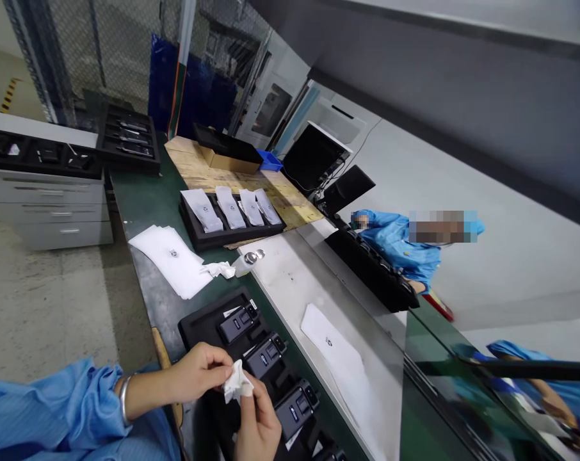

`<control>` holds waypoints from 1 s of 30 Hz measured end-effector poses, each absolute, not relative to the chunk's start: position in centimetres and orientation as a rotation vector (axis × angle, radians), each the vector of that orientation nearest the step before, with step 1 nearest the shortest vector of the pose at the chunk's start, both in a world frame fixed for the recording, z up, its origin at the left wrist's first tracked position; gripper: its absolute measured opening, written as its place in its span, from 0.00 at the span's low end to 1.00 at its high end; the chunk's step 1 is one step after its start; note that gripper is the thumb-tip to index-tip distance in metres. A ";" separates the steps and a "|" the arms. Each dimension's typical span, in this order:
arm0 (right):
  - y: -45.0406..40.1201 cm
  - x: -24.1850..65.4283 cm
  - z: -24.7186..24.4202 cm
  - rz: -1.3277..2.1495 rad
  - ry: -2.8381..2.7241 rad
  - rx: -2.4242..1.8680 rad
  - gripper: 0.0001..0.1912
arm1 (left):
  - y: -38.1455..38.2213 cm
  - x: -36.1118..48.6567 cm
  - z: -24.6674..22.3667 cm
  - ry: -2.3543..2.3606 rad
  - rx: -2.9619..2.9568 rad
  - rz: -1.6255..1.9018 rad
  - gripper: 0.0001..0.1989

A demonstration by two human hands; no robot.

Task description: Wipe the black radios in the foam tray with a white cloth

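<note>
A crumpled white tissue [237,382] is pinched between my two hands. My left hand [200,372] grips its left side with thumb and forefinger, while my right hand [258,419] holds the lower right side. Just beneath and beyond them lies a black foam tray [194,323]. Several dark handheld devices sit in its slots, among them one at the far end [239,322], one in the middle [265,356] and one to the right of my right hand [297,410]. Another is partly cut off at the bottom edge.
A stack of white printed bags [169,259], another crumpled tissue [220,269] and a small bottle with a metal top [245,262] stand beyond the tray. Farther back, a black tray [201,240] holds white pouches. White sheets [338,358] lie right. Co-workers in blue [400,243] are across the line.
</note>
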State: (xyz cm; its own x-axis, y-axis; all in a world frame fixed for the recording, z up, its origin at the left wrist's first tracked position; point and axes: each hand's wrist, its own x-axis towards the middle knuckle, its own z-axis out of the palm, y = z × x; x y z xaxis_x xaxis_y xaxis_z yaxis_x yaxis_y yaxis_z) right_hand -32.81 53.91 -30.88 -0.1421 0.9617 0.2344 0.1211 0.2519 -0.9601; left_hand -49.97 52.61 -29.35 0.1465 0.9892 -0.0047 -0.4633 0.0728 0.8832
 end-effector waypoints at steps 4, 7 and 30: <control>54.5 -32.3 -31.2 1.280 -1.044 -1.204 0.22 | 52.6 -49.8 -30.2 0.768 0.716 1.175 0.26; 54.9 -32.1 -30.4 1.488 -0.926 -1.234 0.25 | 52.7 -49.8 -30.5 0.749 0.666 1.138 0.29; 54.7 -37.0 -26.6 1.486 -1.034 -1.150 0.21 | 53.1 -53.4 -30.3 0.776 0.796 1.261 0.28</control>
